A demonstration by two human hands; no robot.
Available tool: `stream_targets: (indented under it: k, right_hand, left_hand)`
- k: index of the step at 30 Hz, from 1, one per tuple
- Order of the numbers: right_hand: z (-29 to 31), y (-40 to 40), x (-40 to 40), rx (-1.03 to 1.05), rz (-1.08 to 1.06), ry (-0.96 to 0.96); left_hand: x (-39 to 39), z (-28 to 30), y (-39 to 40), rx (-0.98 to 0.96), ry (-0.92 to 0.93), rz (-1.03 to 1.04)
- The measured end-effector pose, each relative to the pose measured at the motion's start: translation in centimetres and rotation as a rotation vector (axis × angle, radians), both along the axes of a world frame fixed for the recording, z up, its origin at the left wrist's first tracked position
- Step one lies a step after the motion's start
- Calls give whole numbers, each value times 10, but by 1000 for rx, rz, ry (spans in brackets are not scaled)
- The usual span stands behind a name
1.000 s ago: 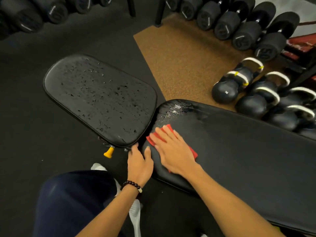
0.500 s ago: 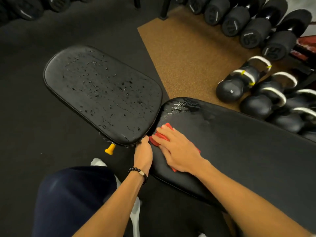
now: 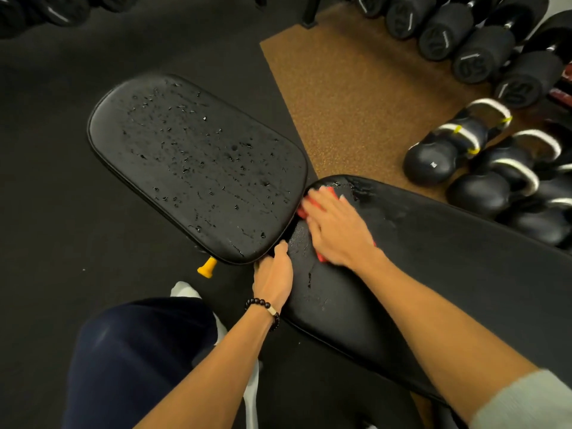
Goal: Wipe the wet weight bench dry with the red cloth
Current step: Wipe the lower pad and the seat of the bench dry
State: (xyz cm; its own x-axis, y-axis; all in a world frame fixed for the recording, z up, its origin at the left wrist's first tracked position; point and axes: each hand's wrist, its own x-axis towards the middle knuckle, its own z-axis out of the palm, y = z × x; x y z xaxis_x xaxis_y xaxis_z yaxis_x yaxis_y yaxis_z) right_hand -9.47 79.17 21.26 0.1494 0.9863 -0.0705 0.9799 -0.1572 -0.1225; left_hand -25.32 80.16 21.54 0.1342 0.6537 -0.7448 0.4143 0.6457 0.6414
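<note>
The right hand (image 3: 335, 226) presses flat, fingers straight, on the red cloth (image 3: 322, 196) at the long pad's (image 3: 464, 258) far-left end, while the left hand (image 3: 274, 275) grips its near edge beside the droplet-covered seat pad (image 3: 198, 168).

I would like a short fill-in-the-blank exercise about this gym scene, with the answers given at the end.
1. The right hand presses a ___ cloth on the long pad.
2. The seat pad is covered with water ___.
3. The left hand wears a beaded ___ at the wrist.
4. A ___ knob shows under the seat pad.

Answers: red; drops; bracelet; yellow
</note>
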Motion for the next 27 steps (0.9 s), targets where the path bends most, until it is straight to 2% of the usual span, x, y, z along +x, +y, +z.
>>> stream_targets:
  k: [4, 6, 8, 10, 12, 14, 17, 23, 25, 27]
  right_hand:
    - [-7, 45, 12, -26, -252, -69]
    - [-7, 42, -1, -30, -190, -89]
    - [-3, 21, -7, -33, -36, -107]
    - [4, 1, 8, -39, 36, -56]
    - [7, 1, 35, -49, -32, -48]
    - [4, 17, 56, -68, -202, -73]
    - [-2, 41, 50, -56, -341, -68]
    - [3, -25, 8, 15, -43, -38]
    - [11, -45, 31, 67, -77, -56]
    - [15, -46, 63, 85, -204, -87]
  left_hand:
    - [-1, -2, 3, -1, -14, -34]
    - [3, -1, 5, 9, 29, -53]
    - [8, -2, 5, 49, 101, -74]
    - [12, -2, 4, 87, 185, -98]
    - [14, -2, 2, 129, 239, -112]
    - [15, 1, -1, 150, 284, -111]
    - [17, 7, -4, 144, 322, -100]
    - [21, 7, -7, 197, 399, -74]
    - [21, 5, -8, 215, 405, -70]
    - [22, 6, -9, 230, 409, -60]
